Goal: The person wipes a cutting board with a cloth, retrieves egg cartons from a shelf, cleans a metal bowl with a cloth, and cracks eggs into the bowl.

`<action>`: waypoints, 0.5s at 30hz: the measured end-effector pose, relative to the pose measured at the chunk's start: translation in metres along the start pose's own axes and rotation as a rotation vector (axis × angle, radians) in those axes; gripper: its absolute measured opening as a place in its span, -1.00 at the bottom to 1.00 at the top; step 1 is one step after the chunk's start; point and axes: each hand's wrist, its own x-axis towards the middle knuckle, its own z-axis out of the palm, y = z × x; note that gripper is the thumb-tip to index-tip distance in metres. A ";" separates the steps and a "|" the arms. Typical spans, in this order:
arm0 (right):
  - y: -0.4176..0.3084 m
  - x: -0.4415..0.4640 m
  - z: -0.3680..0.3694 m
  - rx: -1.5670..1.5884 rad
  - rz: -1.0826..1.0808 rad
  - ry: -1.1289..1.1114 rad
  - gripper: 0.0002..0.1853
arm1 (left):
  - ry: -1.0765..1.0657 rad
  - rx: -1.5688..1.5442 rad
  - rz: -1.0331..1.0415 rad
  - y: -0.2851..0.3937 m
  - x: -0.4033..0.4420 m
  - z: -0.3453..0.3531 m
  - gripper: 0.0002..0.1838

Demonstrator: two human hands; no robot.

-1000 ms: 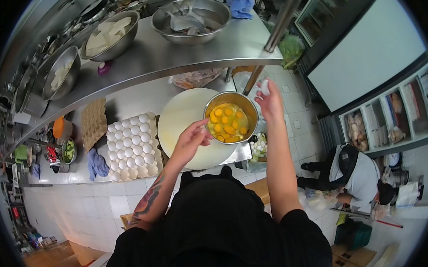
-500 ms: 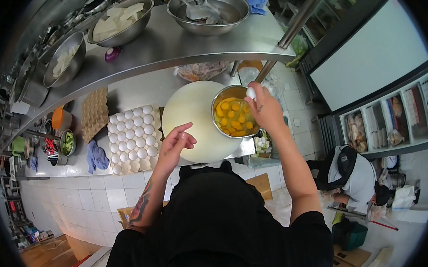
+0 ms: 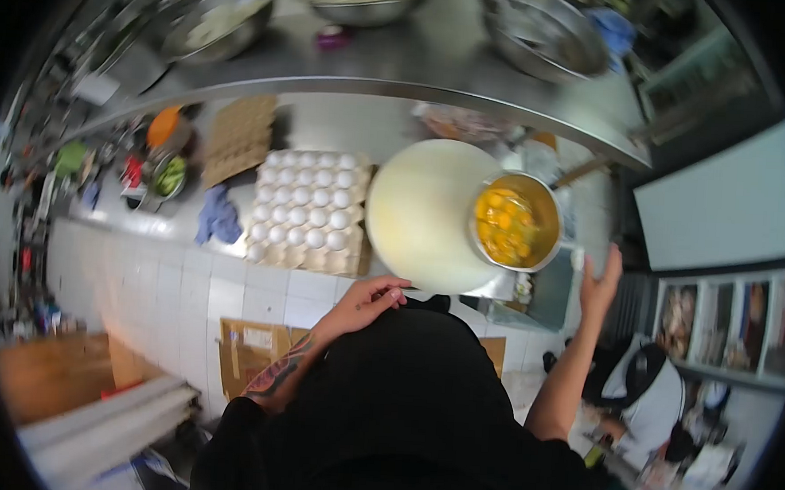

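Note:
My left hand [image 3: 367, 304] is low by the near edge of the round white cutting board [image 3: 434, 213], fingers loosely extended and holding nothing visible. To the right of the board, my right hand [image 3: 601, 284] is open, thumb and fingers apart. A small white piece like eggshell [image 3: 578, 258] is just left of its fingers, seemingly in the air above a greenish bin [image 3: 550, 293]. On the board's right side stands a metal bowl [image 3: 555, 225] holding several cracked eggs with yellow yolks [image 3: 504, 224]. Left of the board, a carton tray [image 3: 316, 259] holds many white eggs [image 3: 298, 215].
An empty carton tray [image 3: 238, 139], a blue cloth [image 3: 220, 216] and a pot of green vegetables [image 3: 171, 177] are on the left. A metal shelf [image 3: 401, 72] with bowls crosses above the counter. Another person [image 3: 642, 391] bends down at the lower right.
My right hand has moved from over the bowl to the right and down, opening from the white egg or shell. My left hand has dropped toward the board's edge. The view has turned.

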 end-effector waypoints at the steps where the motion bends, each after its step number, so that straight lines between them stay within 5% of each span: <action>1: -0.024 0.016 -0.010 0.162 0.093 0.028 -0.53 | 0.056 -0.003 -0.005 -0.006 -0.014 -0.021 -0.66; 2: -0.058 0.033 -0.014 0.198 0.078 0.007 -0.53 | 0.307 0.186 0.041 -0.013 -0.030 -0.045 -0.67; 4: -0.144 0.048 -0.023 0.697 0.506 -0.192 -0.59 | 0.759 0.462 0.148 -0.030 -0.057 -0.102 -0.68; 7: -0.265 0.040 0.015 0.855 0.005 -0.503 -0.75 | 1.205 0.945 0.158 -0.042 -0.082 -0.179 -0.67; 9: -0.357 0.020 0.029 1.017 -0.108 -0.771 -0.68 | 1.150 1.072 0.048 -0.046 -0.084 -0.198 -0.63; 10: -0.382 0.011 0.046 0.895 -0.427 -0.707 -0.60 | 1.087 1.196 -0.056 -0.046 -0.083 -0.204 -0.58; 11: -0.403 -0.006 0.064 0.829 -0.518 -0.765 -0.57 | 1.088 1.193 -0.054 -0.042 -0.085 -0.206 -0.58; 15: -0.447 -0.050 0.114 0.497 -0.714 -0.845 -0.53 | 0.993 0.872 -0.184 -0.036 -0.104 -0.220 -0.58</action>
